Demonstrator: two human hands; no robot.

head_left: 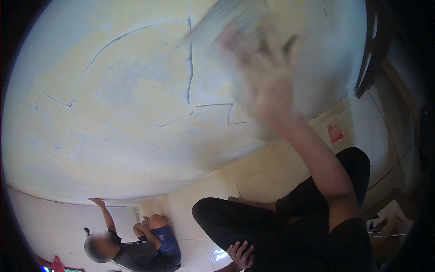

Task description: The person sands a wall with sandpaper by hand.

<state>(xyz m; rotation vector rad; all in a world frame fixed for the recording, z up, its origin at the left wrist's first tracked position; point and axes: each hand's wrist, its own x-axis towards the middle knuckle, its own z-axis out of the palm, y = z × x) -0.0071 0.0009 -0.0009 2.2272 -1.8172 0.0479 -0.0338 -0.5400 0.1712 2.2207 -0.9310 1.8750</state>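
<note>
Dark sleeve [349, 242], blurred right hand [268, 75], cracked wall [131, 77], co-worker [138, 254]

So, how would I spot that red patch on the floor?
Start at the large, blotchy yellow-and-white wall and drop to the cream tiled floor at its foot. Between that wall and the person's right knee in black cloth is a small, irregular red patch. Its strong red sets it apart from the pale floor around it.

Two hands [272, 81] [241, 255] of the wearer [263, 231], one blurred flat thing [231, 18], one co-worker [140, 255], one red floor patch [335, 133]
</note>
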